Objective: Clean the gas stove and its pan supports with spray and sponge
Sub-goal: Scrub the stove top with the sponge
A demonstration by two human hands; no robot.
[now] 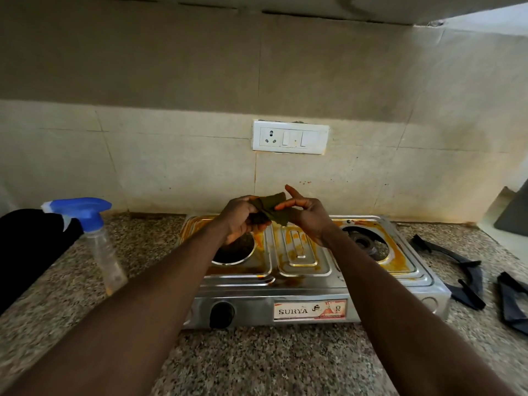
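The gas stove (298,284) sits on the speckled tabletop (271,361) against the tiled wall, straight in front of me. Its steel top is streaked with orange and brown stains, thickest around the two burner openings. The pan supports (464,271) are off the stove and lie on the tabletop to its right, dark and angular, one nearer the stove and another close to the right edge of my view. A black knob (221,314) and a label reading SURYA (310,310) show on the front panel.

I hold the sponge (270,207), a thin dark green pad, in the air above the back of the stove, between the burners. My left hand (241,221) has its fingers curled round the pad's left end. My right hand (307,217) pinches the right end between thumb and fingers, with one finger sticking straight up.

The spray bottle (97,238), clear with a blue trigger head, stands upright on the tabletop to the left of the stove, well apart from my hands. Behind it lies a black object (28,247) I cannot make out. A white switch plate (290,137) is fixed to the wall above the stove.
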